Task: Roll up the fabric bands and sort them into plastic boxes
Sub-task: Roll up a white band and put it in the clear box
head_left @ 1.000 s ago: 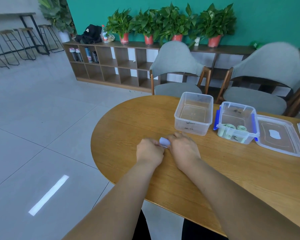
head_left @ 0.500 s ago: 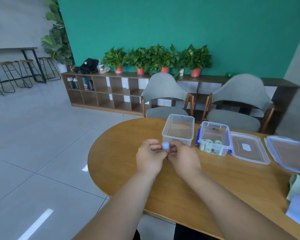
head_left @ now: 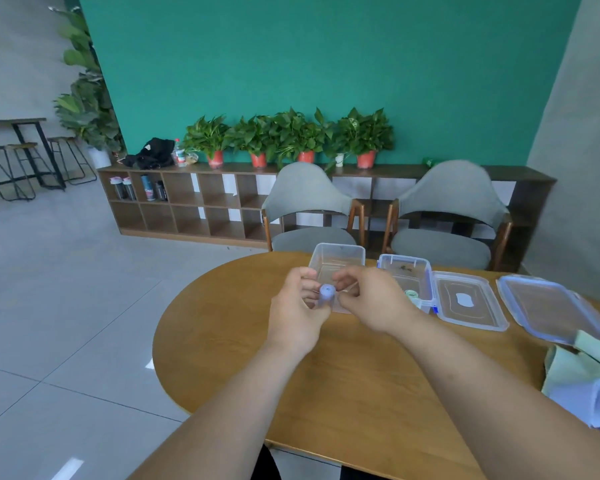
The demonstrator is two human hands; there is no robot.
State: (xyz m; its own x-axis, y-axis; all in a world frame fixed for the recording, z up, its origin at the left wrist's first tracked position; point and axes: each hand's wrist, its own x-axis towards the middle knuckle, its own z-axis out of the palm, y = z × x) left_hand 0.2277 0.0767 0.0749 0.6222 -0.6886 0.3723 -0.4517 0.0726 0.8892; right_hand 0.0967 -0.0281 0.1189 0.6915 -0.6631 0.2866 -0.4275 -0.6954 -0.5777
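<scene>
Now clear of table (head_left: 326,393): lavender roll (head_left: 326,295), pressed on wood a second ago, stands upright, gripped in my left hand (head_left: 297,310); right hand (head_left: 373,299) pinches its side. Rolling apparently complete. Empty clear box (head_left: 338,252) lies just behind; green rolls (head_left: 411,293) occupy blue-clipped box (head_left: 426,277).

A lounge or café-style common room is indicated by a teal wall (head_left: 326,64), a low cubby shelf (head_left: 187,216) topped with potted plants (head_left: 291,140), grey armchairs (head_left: 305,192), bar stools (head_left: 21,146) and a tiled floor (head_left: 66,306).
</scene>
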